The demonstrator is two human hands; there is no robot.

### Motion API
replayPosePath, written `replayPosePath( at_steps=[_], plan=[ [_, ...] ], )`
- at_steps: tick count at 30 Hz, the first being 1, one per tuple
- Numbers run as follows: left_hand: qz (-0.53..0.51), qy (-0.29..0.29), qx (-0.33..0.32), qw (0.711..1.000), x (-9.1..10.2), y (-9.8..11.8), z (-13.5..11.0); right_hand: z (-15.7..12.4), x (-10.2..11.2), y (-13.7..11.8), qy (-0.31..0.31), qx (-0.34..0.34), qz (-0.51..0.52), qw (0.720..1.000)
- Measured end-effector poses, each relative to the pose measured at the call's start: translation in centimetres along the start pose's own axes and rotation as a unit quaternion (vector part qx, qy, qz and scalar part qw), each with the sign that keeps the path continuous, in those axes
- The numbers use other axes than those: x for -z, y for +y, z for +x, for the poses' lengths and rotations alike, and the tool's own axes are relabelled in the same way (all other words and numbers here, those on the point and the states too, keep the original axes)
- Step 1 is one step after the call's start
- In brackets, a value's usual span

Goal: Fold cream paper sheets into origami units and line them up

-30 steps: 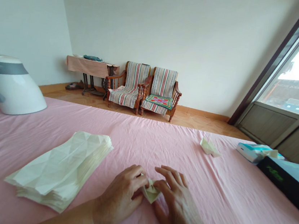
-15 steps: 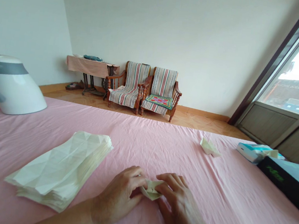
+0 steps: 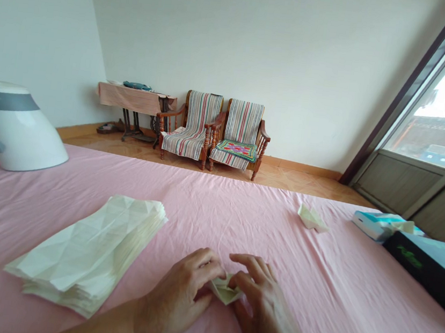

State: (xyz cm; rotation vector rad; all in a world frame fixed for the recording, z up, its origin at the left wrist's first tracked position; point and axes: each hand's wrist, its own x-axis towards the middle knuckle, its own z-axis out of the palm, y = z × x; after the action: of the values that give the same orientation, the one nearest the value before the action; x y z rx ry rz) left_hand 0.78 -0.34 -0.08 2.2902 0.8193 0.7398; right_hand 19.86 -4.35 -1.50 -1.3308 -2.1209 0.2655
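Where the two hands meet: a small folded paper piece (image 3: 226, 295), low on the pink cloth (image 3: 208, 219) at the near centre, its pointed lower corner towards the wearer and a shallow hollow showing between its raised sides.
Left hand (image 3: 179, 293): bent over the piece's left side, forefinger and thumb pinching that edge; the contact is partly hidden by the fingers.
Right hand (image 3: 264, 304): forefinger tip set just inside the right side, thumb low against the outer edge, so that the side lies pinched between them; how firmly cannot be told.
Paper weight: probably very light; a stray push could slide the piece across the cloth.
Paper stiffness: thin and pliant on its flat faces, presumably firmer along the folds, where layers double.
Fragility: likely to crush or tear at the corners under a hard squeeze; slipping seems a lesser risk.
Best hold: thumb and forefinger on the opposite folded sides, with light pressure, leaving the hollow free.
Creased stack (image 3: 91, 247): loose sheets to the left, edges fanned, best lifted singly by a corner.
Second folded piece (image 3: 312, 219): farther off to the right, well apart from both hands.
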Motion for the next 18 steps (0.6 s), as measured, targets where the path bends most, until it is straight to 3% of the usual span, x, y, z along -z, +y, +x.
replayPosePath(
  at_steps=[10, 18],
  plan=[
    [-0.019, -0.015, 0.037, 0.999, -0.1, -0.1, -0.2, -0.4, 0.0, 0.1, 0.0, -0.028, 0.025, 0.999],
    [0.035, 0.003, 0.092, 0.995, 0.0, -0.2, 0.2, -0.2, -0.2, 1.1, 0.028, -0.063, 0.039, 0.997]
  ],
)
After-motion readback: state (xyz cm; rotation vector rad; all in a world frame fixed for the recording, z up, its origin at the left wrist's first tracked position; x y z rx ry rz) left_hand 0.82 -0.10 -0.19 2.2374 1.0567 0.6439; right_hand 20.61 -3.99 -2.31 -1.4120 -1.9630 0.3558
